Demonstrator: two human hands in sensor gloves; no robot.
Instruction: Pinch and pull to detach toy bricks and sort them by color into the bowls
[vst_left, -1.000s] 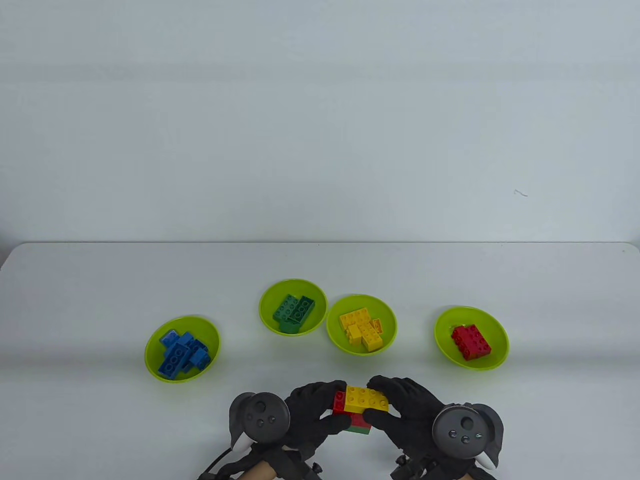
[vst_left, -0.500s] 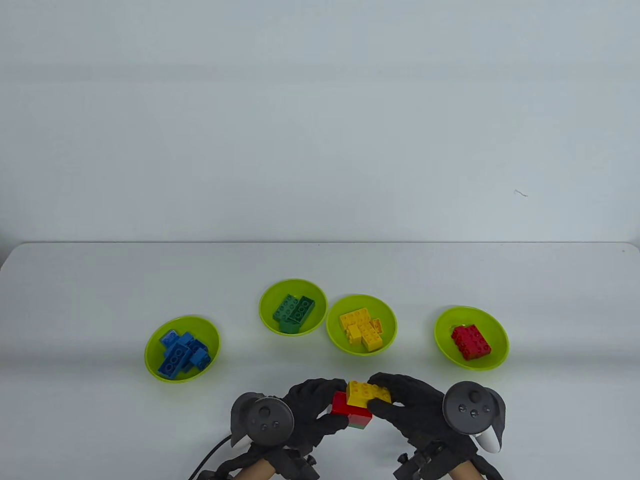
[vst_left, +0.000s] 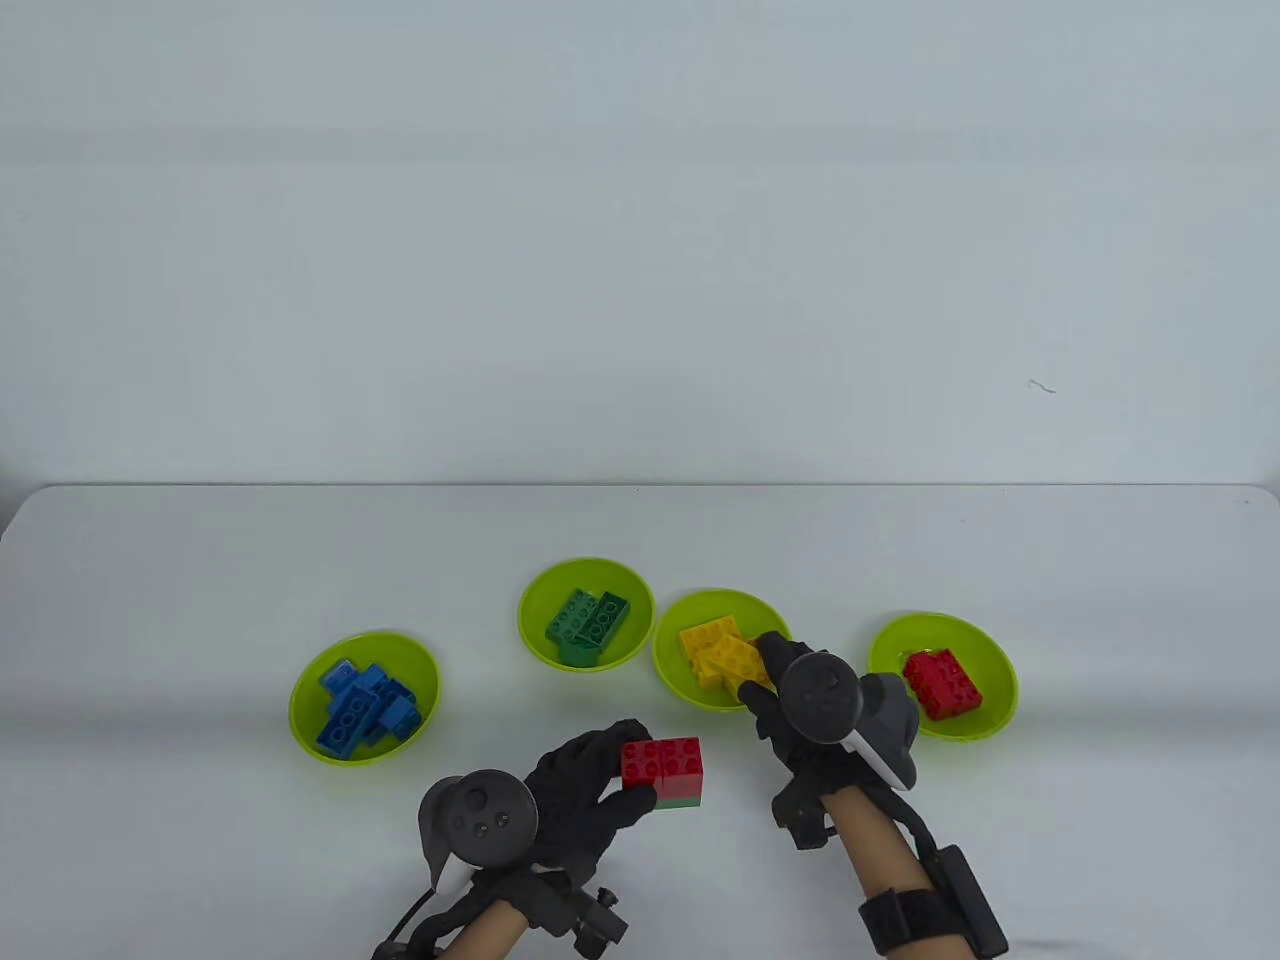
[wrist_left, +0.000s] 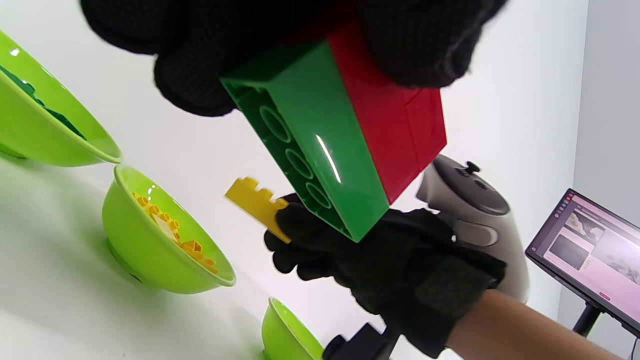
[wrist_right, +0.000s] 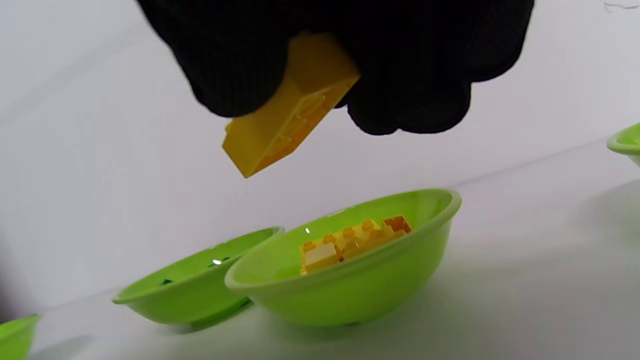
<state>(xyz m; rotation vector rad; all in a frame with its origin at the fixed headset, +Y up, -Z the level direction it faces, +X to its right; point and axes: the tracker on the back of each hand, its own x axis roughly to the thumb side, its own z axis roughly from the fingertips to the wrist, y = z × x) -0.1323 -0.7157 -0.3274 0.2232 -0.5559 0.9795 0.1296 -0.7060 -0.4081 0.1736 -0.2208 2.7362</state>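
A gloved right hand (vst_left: 790, 690) pinches a detached yellow plastic toy brick (wrist_right: 287, 117) between curled fingers, holding it in the air above the lime-green plastic bowl of yellow bricks (wrist_right: 350, 295), third in a row of four on the white worktop (vst_left: 1100, 560). The left hand (vst_left: 575, 790), nearer the person, grips what is left of the stack: red bricks (vst_left: 662, 760) pressed onto a green brick (wrist_left: 320, 165), held clear of the worktop. The step in hand appears to be the drop-off of the yellow piece; the next move likely calls for the fingers to part directly over the bowl so the brick falls among its fellows, after which the red pieces would need pulling from the green one and carrying to the red-brick bowl (vst_left: 985, 640) at far right.
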